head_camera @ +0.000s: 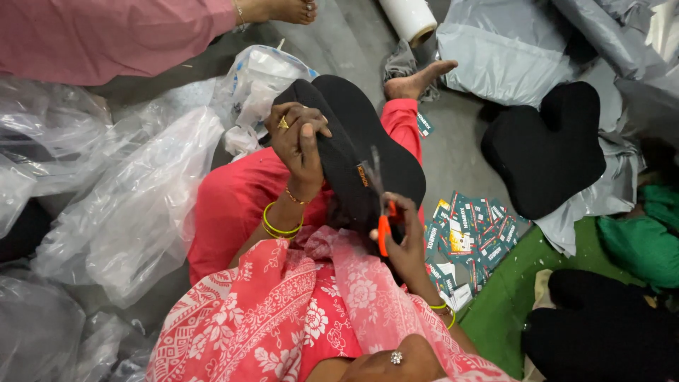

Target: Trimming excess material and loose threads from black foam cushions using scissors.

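A black foam cushion (357, 134) with a small orange label rests on my lap, tilted up. My left hand (300, 141), with a ring and yellow bangles, grips its near upper edge. My right hand (404, 237) holds small scissors (382, 205) with orange handles, their blades pointing up at the cushion's side near the label. My red trouser leg and bare foot (417, 78) stretch out under the cushion. A red and white flowered cloth covers my front.
Several green printed cards (470, 237) lie on the floor to my right. A second black cushion (544, 148) sits on grey plastic bags (509, 46). Clear plastic bags (134, 205) are piled to the left. Another person's pink-clad leg (106, 35) is at top left, a film roll (410, 18) at top.
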